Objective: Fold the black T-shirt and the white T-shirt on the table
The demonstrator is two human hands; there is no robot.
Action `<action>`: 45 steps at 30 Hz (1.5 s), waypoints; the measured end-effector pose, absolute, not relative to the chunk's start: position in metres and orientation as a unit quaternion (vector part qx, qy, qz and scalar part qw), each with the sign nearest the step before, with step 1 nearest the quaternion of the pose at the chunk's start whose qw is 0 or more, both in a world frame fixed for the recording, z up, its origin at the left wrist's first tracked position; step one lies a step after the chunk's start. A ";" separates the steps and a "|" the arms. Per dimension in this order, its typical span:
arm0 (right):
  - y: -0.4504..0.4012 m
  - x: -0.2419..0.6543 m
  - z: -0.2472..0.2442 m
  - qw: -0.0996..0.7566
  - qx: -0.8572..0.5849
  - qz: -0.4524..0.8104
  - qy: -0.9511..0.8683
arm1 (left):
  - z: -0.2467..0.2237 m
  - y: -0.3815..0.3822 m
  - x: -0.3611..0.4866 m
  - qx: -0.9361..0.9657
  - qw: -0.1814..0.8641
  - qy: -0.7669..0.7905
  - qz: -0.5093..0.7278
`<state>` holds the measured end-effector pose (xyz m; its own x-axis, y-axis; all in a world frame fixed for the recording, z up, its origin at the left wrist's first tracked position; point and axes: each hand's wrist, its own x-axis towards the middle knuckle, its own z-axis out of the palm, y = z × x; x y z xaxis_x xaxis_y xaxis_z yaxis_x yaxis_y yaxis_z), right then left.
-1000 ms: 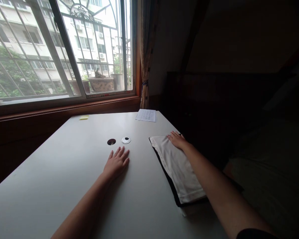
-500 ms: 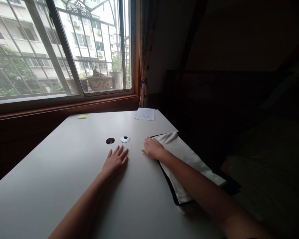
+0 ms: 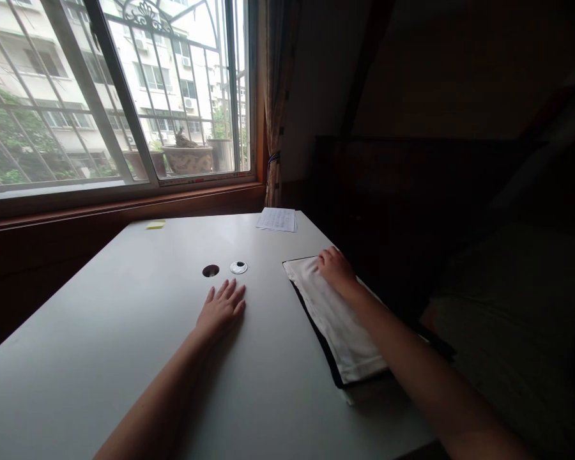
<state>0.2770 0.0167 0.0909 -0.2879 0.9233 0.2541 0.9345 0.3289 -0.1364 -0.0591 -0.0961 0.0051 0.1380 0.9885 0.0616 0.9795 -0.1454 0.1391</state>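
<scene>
On the right half of the white table [image 3: 138, 332] lies a folded white cloth [image 3: 316, 300], with a black layer [image 3: 322, 338] showing along its left and near edges. Its exact kind I cannot make out. My right hand [image 3: 336, 268] is at the cloth's far right corner, fingers curled down and closed on the fabric; the forearm covers its right side. My left hand [image 3: 223, 306] rests palm down on the bare tabletop, fingers spread and holding nothing. Just beyond its fingertips are a round hole [image 3: 211, 271] and a silver round cover [image 3: 238, 267].
Sheets of paper [image 3: 276, 219] lie at the table's far right corner, and a yellow sticky note [image 3: 156, 224] near the far left. A barred window [image 3: 182, 96] and a tied curtain [image 3: 274, 128] stand behind. The area right of the table is very dark.
My right hand has moved right, from the cloth's far left corner to its far right corner, and its fingers have curled. More of the cloth's left part shows. My left hand stays put.
</scene>
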 end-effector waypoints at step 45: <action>-0.143 0.170 0.011 0.056 -0.338 0.114 -0.933 | 0.015 -0.116 -0.099 0.823 0.041 0.563 0.055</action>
<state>0.1697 -0.1425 0.0113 -0.7655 0.6428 0.0283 0.6171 0.7460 -0.2502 -0.0986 -0.1158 0.0145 0.3593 0.9322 0.0435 0.9233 -0.3618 0.1292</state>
